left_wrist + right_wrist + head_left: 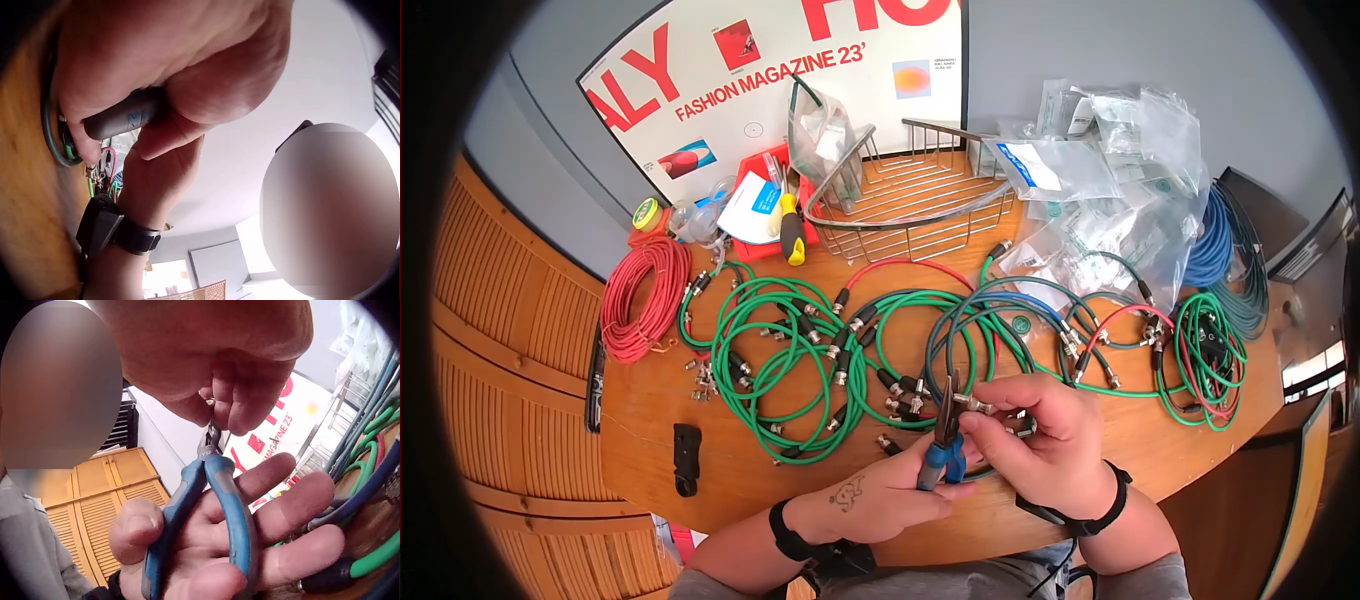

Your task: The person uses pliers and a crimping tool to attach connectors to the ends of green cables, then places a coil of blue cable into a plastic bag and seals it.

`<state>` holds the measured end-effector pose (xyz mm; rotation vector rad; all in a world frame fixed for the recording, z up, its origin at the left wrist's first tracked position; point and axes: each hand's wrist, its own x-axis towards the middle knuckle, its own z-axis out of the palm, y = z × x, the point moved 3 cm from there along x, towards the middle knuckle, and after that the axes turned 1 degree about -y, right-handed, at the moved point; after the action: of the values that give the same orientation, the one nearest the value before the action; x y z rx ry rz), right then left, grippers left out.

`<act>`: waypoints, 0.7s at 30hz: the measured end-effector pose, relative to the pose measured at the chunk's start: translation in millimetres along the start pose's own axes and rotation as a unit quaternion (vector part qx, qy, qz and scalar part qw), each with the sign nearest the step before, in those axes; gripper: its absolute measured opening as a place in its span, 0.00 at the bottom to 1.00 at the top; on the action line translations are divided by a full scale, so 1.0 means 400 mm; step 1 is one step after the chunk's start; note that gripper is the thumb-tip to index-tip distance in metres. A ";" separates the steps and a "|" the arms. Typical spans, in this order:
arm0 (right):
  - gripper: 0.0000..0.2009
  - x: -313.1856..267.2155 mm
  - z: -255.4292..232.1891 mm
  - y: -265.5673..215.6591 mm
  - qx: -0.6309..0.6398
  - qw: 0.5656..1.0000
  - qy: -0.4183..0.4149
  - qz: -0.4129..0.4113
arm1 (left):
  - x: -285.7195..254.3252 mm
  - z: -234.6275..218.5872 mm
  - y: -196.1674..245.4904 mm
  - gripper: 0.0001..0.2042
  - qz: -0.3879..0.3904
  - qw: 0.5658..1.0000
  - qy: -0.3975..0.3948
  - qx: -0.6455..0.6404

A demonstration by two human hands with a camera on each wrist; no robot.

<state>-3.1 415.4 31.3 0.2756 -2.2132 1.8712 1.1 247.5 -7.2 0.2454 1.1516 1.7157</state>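
Note:
Long-nose pliers (940, 455) with blue-and-grey handles lie across the palm of my left hand (880, 505). In the right wrist view, the left thumb bends at one blue handle (234, 515) and the fingers lie loosely around the other; the handles are spread apart. Thumb and forefinger of my right hand (1050, 430) pinch a small metal connector (968, 403) right at the plier tips. That right hand mostly hides the connector in the right wrist view. A dark handle end (119, 117) shows under the left hand in the left wrist view. Green cables (855, 385) with metal connectors lie just beyond both hands.
A red cable coil (645, 300) sits at the left, with blue cable (1208, 245) at the right. A wire basket (910, 225), clear plastic bags (1115, 190) and a red bin (755, 240) stand at the back. A black strap (687, 460) lies near the left edge.

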 end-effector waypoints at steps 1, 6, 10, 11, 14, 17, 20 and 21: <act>0.11 0.003 -0.002 -0.003 -0.001 1.000 0.000 0.000 | -0.004 0.005 0.006 0.34 0.000 1.000 -0.001 0.000; 0.12 0.007 -0.008 -0.052 -0.187 0.958 -0.001 -0.218 | -0.019 0.020 0.038 0.28 0.063 0.977 0.074 0.190; 0.12 0.001 -0.002 -0.047 -0.173 0.957 0.003 -0.231 | -0.022 0.004 0.033 0.32 0.060 0.950 0.120 0.283; 0.12 0.001 -0.002 -0.048 -0.167 0.961 0.000 -0.221 | -0.026 0.004 0.042 0.29 0.074 0.926 0.155 0.335; 0.12 0.007 -0.005 -0.047 -0.164 0.967 -0.004 -0.197 | -0.033 0.001 0.052 0.25 0.112 0.876 0.211 0.418; 0.12 0.012 -0.005 -0.047 -0.171 0.969 -0.005 -0.179 | -0.038 -0.001 0.061 0.26 0.154 0.834 0.242 0.472; 0.13 0.012 -0.001 -0.043 -0.168 0.971 -0.002 -0.168 | -0.038 -0.007 0.064 0.29 0.197 0.793 0.253 0.519; 0.13 0.011 -0.002 -0.040 -0.159 0.975 0.002 -0.157 | -0.038 -0.007 0.065 0.30 0.218 0.770 0.252 0.543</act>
<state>-2.7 413.5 47.6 0.5244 -2.2646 1.3341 -9.5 232.5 16.8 0.8410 2.6042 1.2850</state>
